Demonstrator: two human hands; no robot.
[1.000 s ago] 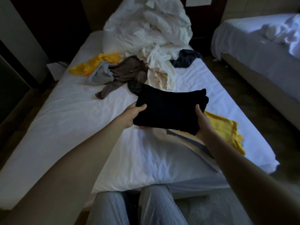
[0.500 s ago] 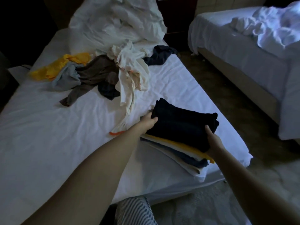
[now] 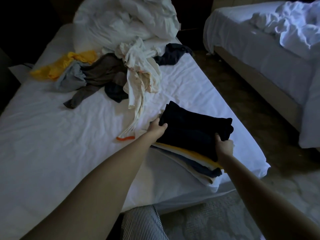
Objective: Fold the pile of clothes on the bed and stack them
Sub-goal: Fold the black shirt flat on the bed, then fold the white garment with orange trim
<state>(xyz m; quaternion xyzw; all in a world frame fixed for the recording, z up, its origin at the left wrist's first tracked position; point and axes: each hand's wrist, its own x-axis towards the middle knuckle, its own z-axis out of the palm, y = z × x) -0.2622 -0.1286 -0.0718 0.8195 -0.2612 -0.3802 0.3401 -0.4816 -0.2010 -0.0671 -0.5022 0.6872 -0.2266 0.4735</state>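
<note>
Head view: both hands grip the folded black garment (image 3: 194, 130), left hand (image 3: 158, 129) at its near-left edge, right hand (image 3: 224, 148) at its right end, long axis running left-to-right across the folded stack (image 3: 195, 161). Half a second ago it sat the same. Unfolded clothes pile (image 3: 107, 73) lies beyond, well apart.

A: Where does the camera sit?

B: On the person's head. It looks forward and down over both outstretched arms to a bed (image 3: 52, 153) close in front.

A: How wide is the view?

B: Wide. It takes in a second bed (image 3: 259, 54) at upper right and floor (image 3: 233, 94) between them. There is only this one view.
</note>
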